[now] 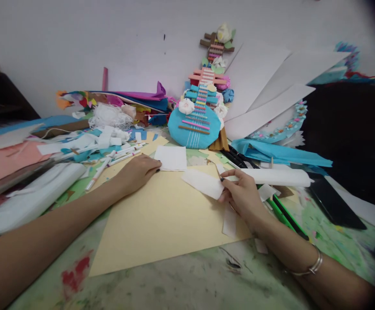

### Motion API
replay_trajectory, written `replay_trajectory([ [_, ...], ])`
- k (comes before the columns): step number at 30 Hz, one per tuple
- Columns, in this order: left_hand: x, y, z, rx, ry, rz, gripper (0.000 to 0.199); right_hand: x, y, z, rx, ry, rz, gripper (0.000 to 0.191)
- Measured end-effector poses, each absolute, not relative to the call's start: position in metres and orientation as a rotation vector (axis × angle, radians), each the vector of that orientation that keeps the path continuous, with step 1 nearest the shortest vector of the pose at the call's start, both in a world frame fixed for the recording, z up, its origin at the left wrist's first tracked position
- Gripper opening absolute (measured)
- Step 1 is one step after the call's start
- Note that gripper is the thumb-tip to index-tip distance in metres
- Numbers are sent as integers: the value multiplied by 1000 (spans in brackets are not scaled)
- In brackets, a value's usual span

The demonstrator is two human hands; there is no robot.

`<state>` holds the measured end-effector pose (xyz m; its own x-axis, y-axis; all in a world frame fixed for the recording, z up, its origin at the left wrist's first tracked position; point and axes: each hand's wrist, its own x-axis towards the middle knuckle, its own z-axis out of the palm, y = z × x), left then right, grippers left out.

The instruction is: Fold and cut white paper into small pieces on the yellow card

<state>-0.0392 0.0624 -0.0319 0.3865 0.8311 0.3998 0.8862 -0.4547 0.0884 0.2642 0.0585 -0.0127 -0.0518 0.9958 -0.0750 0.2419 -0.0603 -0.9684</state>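
My left hand [139, 171] rests on the cream sheet [145, 224], its fingers drawn together at the near left corner of a stack of white paper squares [171, 157]. How firmly the fingertips grip that corner is hard to see. At the right, my right hand [241, 191] pinches a white paper strip [203, 183] between thumb and fingers, its free end pointing left above the cream sheet. Below that hand, another narrow white strip [229, 221] lies across the sheet. Part of it is hidden by the hand.
A blue paper guitar [194, 127] leans against the wall behind. Rolled white paper [274, 177], a green cutter [287, 217] and a black phone [336, 202] lie to the right. On the left are paper scraps [87, 140], white pens [100, 172] and a wrapped white packet [35, 196].
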Motion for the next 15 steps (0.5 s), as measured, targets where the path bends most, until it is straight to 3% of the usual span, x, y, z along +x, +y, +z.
replay_trajectory([
  [6,-41,62,-31,-2478,-1568,-658,31,262,59,-8,-1407,-1169,1270,22],
  [15,-53,63,-34,-2518,-1485,-492,34,257,48,2,-1477,-1406,1367,17],
])
